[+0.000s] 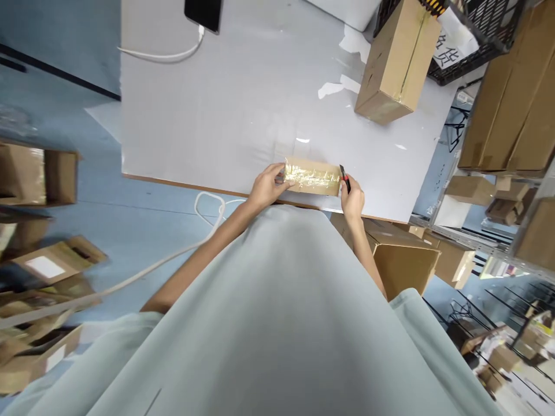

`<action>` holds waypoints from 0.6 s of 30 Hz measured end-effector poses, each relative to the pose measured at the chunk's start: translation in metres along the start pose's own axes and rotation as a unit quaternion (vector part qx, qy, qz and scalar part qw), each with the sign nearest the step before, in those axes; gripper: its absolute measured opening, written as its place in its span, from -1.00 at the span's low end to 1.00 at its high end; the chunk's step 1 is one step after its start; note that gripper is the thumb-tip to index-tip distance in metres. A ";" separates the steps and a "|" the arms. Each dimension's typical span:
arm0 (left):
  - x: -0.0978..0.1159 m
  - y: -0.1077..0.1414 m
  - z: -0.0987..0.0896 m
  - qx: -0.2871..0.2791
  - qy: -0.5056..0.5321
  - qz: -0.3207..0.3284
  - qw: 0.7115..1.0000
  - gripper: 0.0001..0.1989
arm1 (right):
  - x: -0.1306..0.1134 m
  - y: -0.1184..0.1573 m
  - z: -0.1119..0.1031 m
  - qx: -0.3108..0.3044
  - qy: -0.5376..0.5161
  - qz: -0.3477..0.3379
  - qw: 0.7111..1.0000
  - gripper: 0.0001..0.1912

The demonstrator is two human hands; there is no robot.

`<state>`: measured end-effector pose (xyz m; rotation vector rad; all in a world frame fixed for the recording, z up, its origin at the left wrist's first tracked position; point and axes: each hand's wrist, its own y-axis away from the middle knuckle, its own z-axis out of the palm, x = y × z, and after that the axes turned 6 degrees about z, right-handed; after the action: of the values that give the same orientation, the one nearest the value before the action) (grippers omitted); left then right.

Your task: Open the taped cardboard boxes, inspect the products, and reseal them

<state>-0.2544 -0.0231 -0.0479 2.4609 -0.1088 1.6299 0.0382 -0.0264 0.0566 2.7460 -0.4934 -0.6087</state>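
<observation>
A small taped cardboard box lies at the front edge of the white table, close to my body. My left hand grips its left end, thumb on the near side and fingers at the far side. In my right hand is a black and red box cutter, its tip pointing away from me beside the box's right end. Whether the blade is out is too small to tell. Shiny clear tape covers much of the box's top.
A taller taped carton stands at the table's back right, near a black crate. A phone with a white cable lies at the back left. Torn paper scraps dot the tabletop. An open carton sits below, right.
</observation>
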 end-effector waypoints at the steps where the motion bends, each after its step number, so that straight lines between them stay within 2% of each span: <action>1: -0.004 -0.001 0.003 0.000 -0.001 0.001 1.000 -0.18 | -0.005 0.003 -0.004 0.008 0.018 -0.025 0.999 -0.50; 2: -0.008 0.000 0.004 0.001 -0.001 0.006 1.000 -0.14 | -0.012 0.006 -0.008 0.001 0.039 -0.057 0.998 -0.49; 4: -0.012 0.003 0.005 -0.001 -0.002 0.024 1.000 -0.08 | -0.031 0.011 -0.011 -0.055 0.097 -0.130 0.985 -0.49; 6: -0.012 0.006 0.003 -0.012 -0.002 0.047 0.999 -0.12 | -0.054 0.015 -0.009 -0.118 0.170 -0.192 0.959 -0.50; 8: -0.011 0.007 0.001 -0.023 0.000 0.062 0.998 -0.18 | -0.075 0.015 -0.004 -0.154 0.242 -0.231 0.930 -0.50; 12: -0.009 0.004 0.001 -0.034 0.014 0.062 0.997 -0.22 | -0.100 0.012 0.003 -0.172 0.317 -0.258 0.897 -0.50; 18: -0.015 0.001 0.005 -0.035 0.038 0.066 0.996 -0.22 | -0.104 0.009 0.001 -0.179 0.338 -0.251 0.889 -0.48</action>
<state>-0.2558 -0.0253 -0.0630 2.3813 -0.3195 1.7383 -0.0537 0.0055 0.0958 2.4795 0.4586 0.1795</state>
